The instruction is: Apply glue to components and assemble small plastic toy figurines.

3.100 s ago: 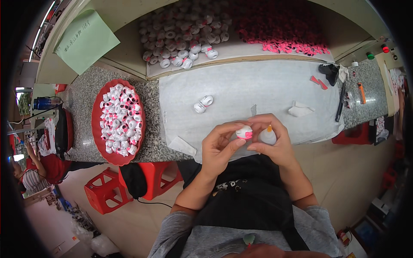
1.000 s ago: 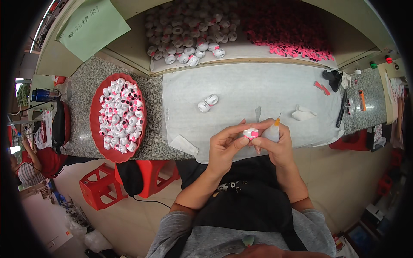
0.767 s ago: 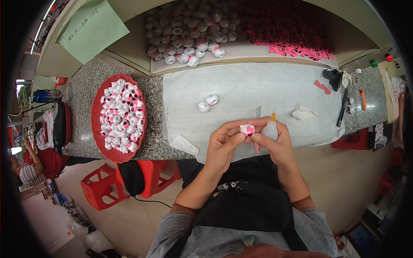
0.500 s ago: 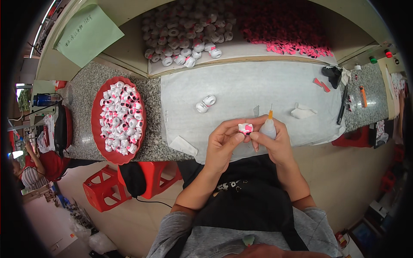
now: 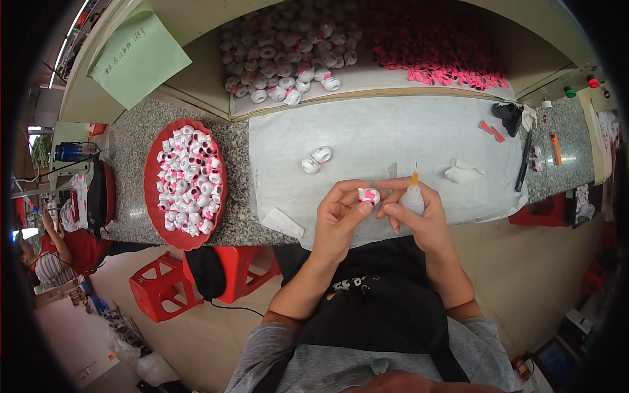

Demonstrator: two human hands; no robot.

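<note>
Drawn slightly apart since the earlier frame, two bare hands hold a bottle and a small piece over white paper.

Speckled counter (image 5: 232, 209), white paper (image 5: 393, 131) spread on it; left of the paper, a red tray (image 5: 187, 242) heaped with similar pieces (image 5: 190, 173). Right hand (image 5: 422, 213) curls around the bottle (image 5: 412, 200), needle tip up. Left hand (image 5: 341, 216) pinches the white-and-pink piece (image 5: 369, 196) between thumb and fingers, near the paper's front edge.
</note>
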